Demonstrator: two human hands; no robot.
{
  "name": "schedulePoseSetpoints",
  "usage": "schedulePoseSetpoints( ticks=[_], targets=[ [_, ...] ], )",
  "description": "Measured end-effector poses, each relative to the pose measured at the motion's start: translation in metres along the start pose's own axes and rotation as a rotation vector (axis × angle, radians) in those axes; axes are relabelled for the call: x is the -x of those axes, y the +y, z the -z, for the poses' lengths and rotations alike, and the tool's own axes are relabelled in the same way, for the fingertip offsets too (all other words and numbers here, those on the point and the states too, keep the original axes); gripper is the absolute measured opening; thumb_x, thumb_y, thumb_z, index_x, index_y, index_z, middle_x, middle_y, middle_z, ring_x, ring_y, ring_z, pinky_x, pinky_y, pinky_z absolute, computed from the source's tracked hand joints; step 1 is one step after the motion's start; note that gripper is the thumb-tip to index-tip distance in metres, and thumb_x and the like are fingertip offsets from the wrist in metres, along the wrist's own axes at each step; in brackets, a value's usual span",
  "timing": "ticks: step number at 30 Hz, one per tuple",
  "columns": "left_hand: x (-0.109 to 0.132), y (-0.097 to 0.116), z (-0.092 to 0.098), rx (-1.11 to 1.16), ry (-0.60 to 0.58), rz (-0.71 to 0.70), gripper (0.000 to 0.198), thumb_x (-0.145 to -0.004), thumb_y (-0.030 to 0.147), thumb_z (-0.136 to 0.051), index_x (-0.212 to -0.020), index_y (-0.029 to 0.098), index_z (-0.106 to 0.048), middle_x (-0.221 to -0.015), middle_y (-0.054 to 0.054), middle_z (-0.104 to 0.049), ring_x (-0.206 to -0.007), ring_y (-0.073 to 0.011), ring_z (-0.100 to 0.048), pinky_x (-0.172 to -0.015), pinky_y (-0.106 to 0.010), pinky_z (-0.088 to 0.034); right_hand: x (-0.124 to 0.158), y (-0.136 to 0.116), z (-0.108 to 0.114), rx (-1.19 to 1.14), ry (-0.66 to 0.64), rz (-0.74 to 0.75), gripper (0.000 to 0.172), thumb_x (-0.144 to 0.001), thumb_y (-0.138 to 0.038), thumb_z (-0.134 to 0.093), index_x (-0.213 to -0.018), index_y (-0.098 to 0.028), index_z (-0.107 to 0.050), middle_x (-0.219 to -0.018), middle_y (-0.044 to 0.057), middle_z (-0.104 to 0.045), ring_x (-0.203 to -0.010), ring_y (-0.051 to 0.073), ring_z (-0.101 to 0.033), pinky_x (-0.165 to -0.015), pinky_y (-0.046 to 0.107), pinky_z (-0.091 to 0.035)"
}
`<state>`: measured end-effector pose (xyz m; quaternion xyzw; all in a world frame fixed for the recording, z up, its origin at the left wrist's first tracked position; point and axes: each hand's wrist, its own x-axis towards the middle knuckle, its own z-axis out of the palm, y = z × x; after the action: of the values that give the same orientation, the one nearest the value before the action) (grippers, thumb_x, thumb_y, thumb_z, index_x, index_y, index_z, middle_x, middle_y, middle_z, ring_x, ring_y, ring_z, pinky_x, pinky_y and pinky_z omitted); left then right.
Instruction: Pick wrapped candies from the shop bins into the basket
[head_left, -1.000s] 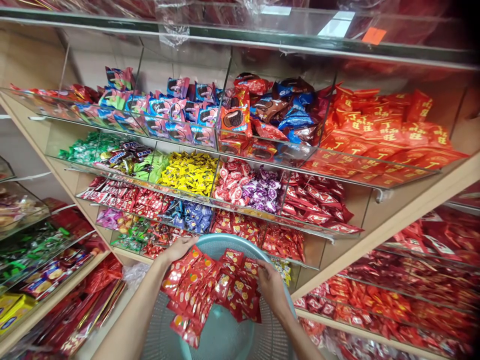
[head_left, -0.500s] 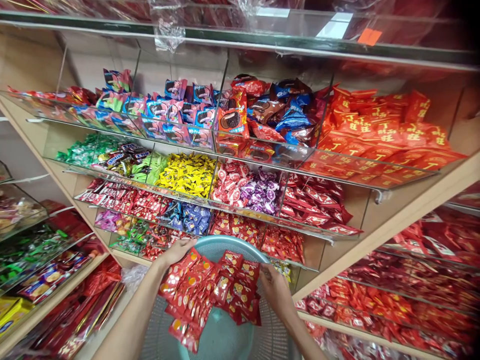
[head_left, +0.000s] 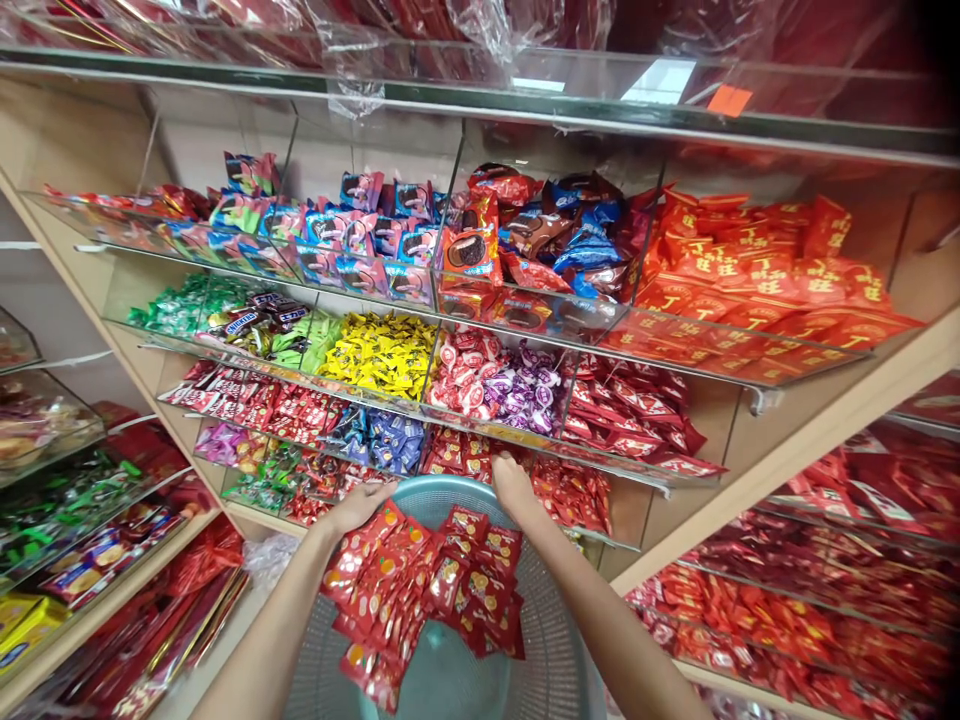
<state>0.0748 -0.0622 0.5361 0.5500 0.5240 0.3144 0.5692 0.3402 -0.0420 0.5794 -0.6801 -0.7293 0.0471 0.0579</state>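
Note:
A green-grey plastic basket (head_left: 551, 610) with perforated sides is in front of me at the bottom of the view. Inside it lie two heaps of red candy packets (head_left: 382, 590) with orange fruit prints. My left hand (head_left: 365, 507) is closed on the basket's far left rim. Over the far right rim reaches my right hand (head_left: 512, 482), at the lowest shelf compartment of red orange-print packets (head_left: 457, 452). Its fingers point away and are mostly hidden, so what they hold, if anything, does not show.
Glass-fronted shelves above carry yellow-wrapped candies (head_left: 382, 355), purple-wrapped candies (head_left: 529, 388), blue packets (head_left: 386, 440) and orange-red bags (head_left: 765, 270). A slanting wooden side panel (head_left: 787, 445) stands at the right. More candy shelves (head_left: 75, 500) are at the left.
My right hand has left the basket's right rim and moved left and forward to the lowest shelf. My left hand stays on the rim. The view has shifted slightly.

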Motion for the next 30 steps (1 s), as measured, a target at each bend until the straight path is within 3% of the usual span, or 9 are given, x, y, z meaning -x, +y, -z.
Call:
schedulePoseSetpoints(
  ticks=[10, 16, 19, 24, 27, 30],
  targets=[
    [0.000, -0.001, 0.001, 0.032, -0.003, 0.006, 0.046, -0.063, 0.055, -0.051, -0.074, 0.013, -0.063, -0.071, -0.003, -0.066, -0.067, -0.0172, -0.058, -0.069, -0.027, -0.043, -0.023, 0.009, -0.014, 0.007, -0.049, -0.071, 0.027, -0.079, -0.008, -0.033, -0.090, -0.012, -0.056, -0.088, 0.014, -0.058, -0.083, 0.019, -0.056, -0.064, 0.026, -0.038],
    [-0.002, -0.002, 0.002, 0.021, 0.008, 0.007, 0.047, -0.061, 0.057, -0.051, -0.074, 0.013, -0.063, -0.072, -0.003, -0.066, -0.067, -0.0173, -0.057, -0.068, -0.027, -0.043, -0.013, 0.006, 0.001, -0.006, 0.014, -0.062, 0.026, -0.082, -0.013, -0.029, -0.093, -0.014, -0.052, -0.086, 0.013, -0.058, -0.080, 0.019, -0.056, -0.062, 0.026, -0.035],
    [-0.004, -0.003, 0.002, 0.015, 0.005, 0.018, 0.048, -0.061, 0.058, -0.051, -0.074, 0.014, -0.063, -0.069, -0.003, -0.066, -0.067, -0.0178, -0.057, -0.068, -0.027, -0.043, -0.003, 0.008, 0.009, -0.055, 0.108, -0.050, 0.026, -0.084, -0.019, -0.026, -0.092, -0.014, -0.050, -0.080, 0.012, -0.058, -0.073, 0.018, -0.056, -0.060, 0.025, -0.034],
    [-0.005, -0.002, 0.003, 0.003, 0.009, 0.009, 0.046, -0.061, 0.057, -0.052, -0.070, 0.013, -0.062, -0.070, -0.002, -0.066, -0.065, -0.0168, -0.057, -0.066, -0.026, -0.043, 0.025, 0.014, 0.014, -0.360, 0.312, 0.037, 0.023, -0.083, -0.028, -0.030, -0.077, -0.016, -0.050, -0.060, 0.003, -0.055, -0.055, 0.012, -0.050, -0.053, 0.022, -0.032],
    [-0.004, -0.001, 0.002, -0.009, 0.012, 0.032, 0.048, -0.060, 0.059, -0.051, -0.071, 0.013, -0.062, -0.068, -0.003, -0.065, -0.062, -0.0164, -0.056, -0.061, -0.025, -0.042, 0.044, 0.015, 0.013, -0.600, 0.407, 0.041, 0.023, -0.080, -0.033, -0.034, -0.073, -0.017, -0.049, -0.058, 0.001, -0.055, -0.053, 0.012, -0.050, -0.052, 0.022, -0.035],
    [-0.003, 0.001, 0.001, -0.012, 0.010, 0.049, 0.051, -0.058, 0.060, -0.051, -0.074, 0.013, -0.062, -0.069, -0.003, -0.065, -0.062, -0.0166, -0.056, -0.061, -0.025, -0.042, 0.062, 0.011, 0.006, -0.945, 0.394, -0.004, 0.023, -0.078, -0.039, -0.039, -0.074, -0.018, -0.047, -0.063, 0.002, -0.058, -0.059, 0.014, -0.056, -0.055, 0.023, -0.042]
  ],
)
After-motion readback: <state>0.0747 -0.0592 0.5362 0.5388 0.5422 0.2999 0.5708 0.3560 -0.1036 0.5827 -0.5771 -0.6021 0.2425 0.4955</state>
